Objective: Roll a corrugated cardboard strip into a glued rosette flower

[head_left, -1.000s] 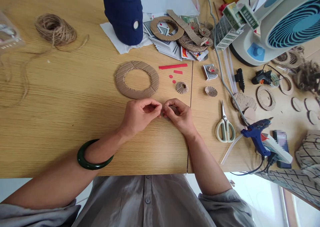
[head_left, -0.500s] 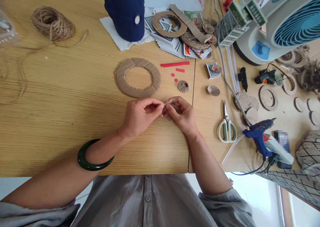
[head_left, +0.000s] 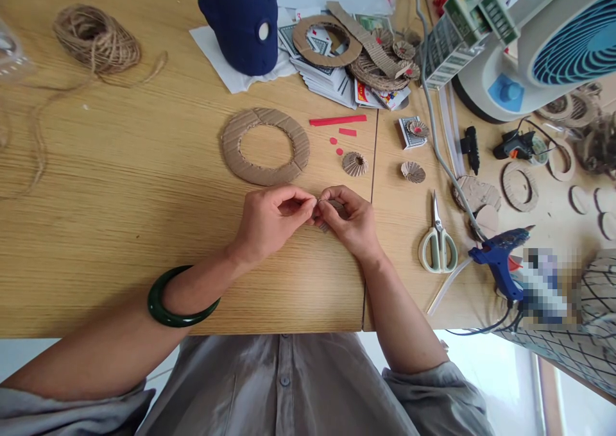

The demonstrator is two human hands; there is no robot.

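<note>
My left hand (head_left: 276, 221) is pinched, its thumb and index fingertips meeting at the edge of a small ridged brown cardboard piece (head_left: 341, 209). From the other side my right hand (head_left: 349, 221) grips the same piece between thumb and fingers. Most of it is hidden by the fingers, so its full shape cannot be told. Just beyond the hands lies a flat corrugated cardboard ring (head_left: 231, 147). A pleated cardboard rosette (head_left: 355, 164) rests to its right, near two red paper dots (head_left: 339, 152), a short red strip (head_left: 347, 132) and a longer red strip (head_left: 337, 120).
To the right are scissors (head_left: 437, 243), a blue glue gun (head_left: 500, 256), another rosette (head_left: 412, 172) and a grey cable (head_left: 430, 115). A fan (head_left: 510, 96) stands at far right. Behind are a navy container (head_left: 240, 32), playing cards (head_left: 332, 90) and a twine ball (head_left: 96, 41).
Both hands keep the same pinch on the cardboard piece, almost unmoved. The view has shifted very slightly; the things on the table lie as before.
</note>
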